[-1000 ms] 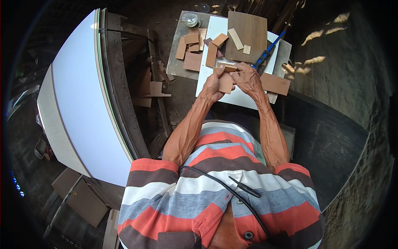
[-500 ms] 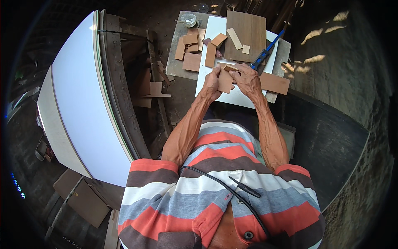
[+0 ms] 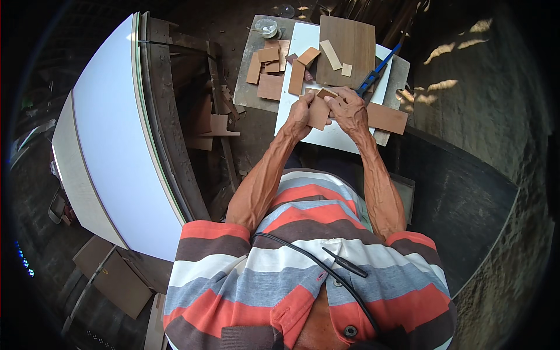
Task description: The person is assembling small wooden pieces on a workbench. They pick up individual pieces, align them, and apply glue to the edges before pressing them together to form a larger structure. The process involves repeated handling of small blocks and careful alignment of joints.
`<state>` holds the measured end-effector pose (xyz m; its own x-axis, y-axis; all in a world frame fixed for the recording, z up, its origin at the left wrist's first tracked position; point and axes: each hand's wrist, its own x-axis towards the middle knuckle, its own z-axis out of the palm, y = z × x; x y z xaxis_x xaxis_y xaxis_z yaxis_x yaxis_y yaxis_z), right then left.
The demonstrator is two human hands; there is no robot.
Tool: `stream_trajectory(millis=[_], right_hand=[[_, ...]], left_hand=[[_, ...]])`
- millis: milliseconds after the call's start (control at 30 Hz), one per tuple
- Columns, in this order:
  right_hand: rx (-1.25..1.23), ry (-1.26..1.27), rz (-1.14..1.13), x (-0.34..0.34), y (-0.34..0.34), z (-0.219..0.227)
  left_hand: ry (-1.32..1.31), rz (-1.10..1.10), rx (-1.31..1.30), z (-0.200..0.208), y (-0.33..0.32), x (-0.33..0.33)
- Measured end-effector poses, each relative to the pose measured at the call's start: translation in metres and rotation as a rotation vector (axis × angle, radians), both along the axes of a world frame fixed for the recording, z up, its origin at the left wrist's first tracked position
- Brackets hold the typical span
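Note:
Over the white board (image 3: pixel 338 140), my left hand (image 3: pixel 299 115) grips a flat brown wooden piece (image 3: pixel 318 114) by its left side. My right hand (image 3: pixel 349 110) pinches a small wooden block (image 3: pixel 326 93) at the far edge of that piece; whether the two are joined I cannot tell. Just beyond my left hand stand narrow wooden strips (image 3: pixel 296 77). A blue saw or cutter with a dark blade (image 3: pixel 369 83) lies close to my right hand, and a wooden strip (image 3: pixel 387 118) sticks out to its right.
A large brown panel (image 3: pixel 347 44) with two pale slips lies at the board's far end. Wooden offcuts (image 3: pixel 269 86) are heaped on the left, near a clear jar (image 3: pixel 266 28). Tall white sheets (image 3: pixel 119 134) stand on my left; a dark panel (image 3: pixel 455 198) lies on my right.
Hardly anything differs. My right fingers and the small block have shifted very slightly at the piece's far edge; both hands keep their hold.

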<state>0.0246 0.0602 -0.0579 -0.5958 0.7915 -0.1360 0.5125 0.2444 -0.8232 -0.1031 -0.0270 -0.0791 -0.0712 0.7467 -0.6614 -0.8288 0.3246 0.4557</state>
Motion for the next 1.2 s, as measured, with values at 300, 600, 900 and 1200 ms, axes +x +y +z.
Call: stream_trajectory(millis=[300,600,900,1200], right_hand=[[0.136,-0.002,0.096,0.001,-0.005,0.003],[0.184,-0.034,0.114,0.007,-0.014,-0.004],[0.214,-0.072,0.151,0.002,-0.021,-0.019],[0.156,-0.054,0.147,-0.011,-0.027,-0.017]], left_hand=[[-0.058,0.061,0.002,-0.015,-0.002,0.000],[-0.012,0.054,-0.021,-0.018,-0.008,0.003],[0.026,0.007,-0.018,-0.014,-0.016,-0.001],[0.034,0.014,-0.028,-0.016,-0.022,-0.011]])
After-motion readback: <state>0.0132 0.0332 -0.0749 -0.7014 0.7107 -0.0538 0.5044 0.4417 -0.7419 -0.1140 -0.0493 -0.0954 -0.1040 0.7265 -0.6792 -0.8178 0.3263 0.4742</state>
